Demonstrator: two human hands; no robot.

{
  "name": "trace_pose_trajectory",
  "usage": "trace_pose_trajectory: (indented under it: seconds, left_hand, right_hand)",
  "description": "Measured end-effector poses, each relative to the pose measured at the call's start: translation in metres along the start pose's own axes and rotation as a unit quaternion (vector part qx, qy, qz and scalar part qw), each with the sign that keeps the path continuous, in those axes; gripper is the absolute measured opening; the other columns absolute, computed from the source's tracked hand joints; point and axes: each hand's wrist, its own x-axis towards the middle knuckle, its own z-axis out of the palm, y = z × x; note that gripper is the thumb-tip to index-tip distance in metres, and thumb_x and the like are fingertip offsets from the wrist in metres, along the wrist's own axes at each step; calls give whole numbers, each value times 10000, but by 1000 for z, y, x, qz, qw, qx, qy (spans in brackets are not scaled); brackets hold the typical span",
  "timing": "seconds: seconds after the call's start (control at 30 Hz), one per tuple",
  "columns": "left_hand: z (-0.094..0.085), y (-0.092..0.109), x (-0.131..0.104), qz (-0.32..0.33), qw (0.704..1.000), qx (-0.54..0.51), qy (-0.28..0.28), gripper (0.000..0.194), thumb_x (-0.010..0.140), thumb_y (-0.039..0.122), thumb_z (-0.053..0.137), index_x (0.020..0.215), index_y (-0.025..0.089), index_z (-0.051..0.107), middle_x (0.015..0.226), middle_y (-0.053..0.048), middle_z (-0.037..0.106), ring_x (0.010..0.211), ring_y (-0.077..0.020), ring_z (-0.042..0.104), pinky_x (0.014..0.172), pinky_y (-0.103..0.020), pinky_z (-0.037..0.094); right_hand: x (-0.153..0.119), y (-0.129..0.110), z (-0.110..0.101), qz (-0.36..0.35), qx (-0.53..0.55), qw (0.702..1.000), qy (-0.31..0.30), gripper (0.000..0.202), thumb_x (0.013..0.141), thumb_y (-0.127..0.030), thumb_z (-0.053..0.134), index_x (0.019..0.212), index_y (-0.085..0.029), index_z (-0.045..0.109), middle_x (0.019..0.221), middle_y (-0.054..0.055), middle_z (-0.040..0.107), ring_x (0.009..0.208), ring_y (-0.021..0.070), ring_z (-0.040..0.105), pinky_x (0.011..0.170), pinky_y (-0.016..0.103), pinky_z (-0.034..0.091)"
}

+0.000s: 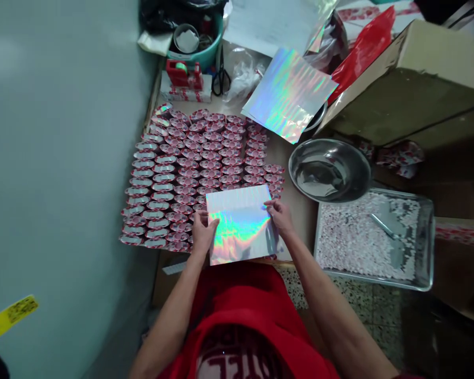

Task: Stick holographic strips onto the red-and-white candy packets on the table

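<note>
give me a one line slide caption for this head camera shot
Both hands, left hand and right hand, hold a holographic sheet over rows of red wrapped pieces, beside a steel bowl.

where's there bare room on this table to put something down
Bare tabletop shows only in a strip between the rows of red packets and the steel bowl and tray. Both hands hold the holographic sheet there. The far end is crowded.

wrapped packets (pixel 189 179) partly hidden (under holographic sheet (pixel 240 226))
</note>
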Motion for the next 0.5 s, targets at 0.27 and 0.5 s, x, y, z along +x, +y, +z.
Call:
trace_pose_trajectory:
  seconds: [0.27, 0.5]
  left_hand:
    - [-39, 28, 15, -10, 985, -62, -164, 486, 651, 377, 834, 1088, 180, 750, 856, -1, 705, 704, -140, 600, 625, -219, 422]
    - [-47, 52, 22, -31, 963, 2, -266, 476, 595, 251, 836, 1067, 187, 827, 917, -32, 795, 809, -195, 702, 725, -256, 504]
  right_hand:
    - [-14, -15, -21, 29, 107, 982, -152, 495, 689, -408, 824, 1112, -164, 745, 664, -42, 638, 524, 94, 457, 519, 231, 339]
    - [-16, -18, -45, 35, 119, 971, -203, 599, 549, -318, 983, 1116, -218, 817, 984, 23, 780, 786, 153, 661, 719, 272, 524]
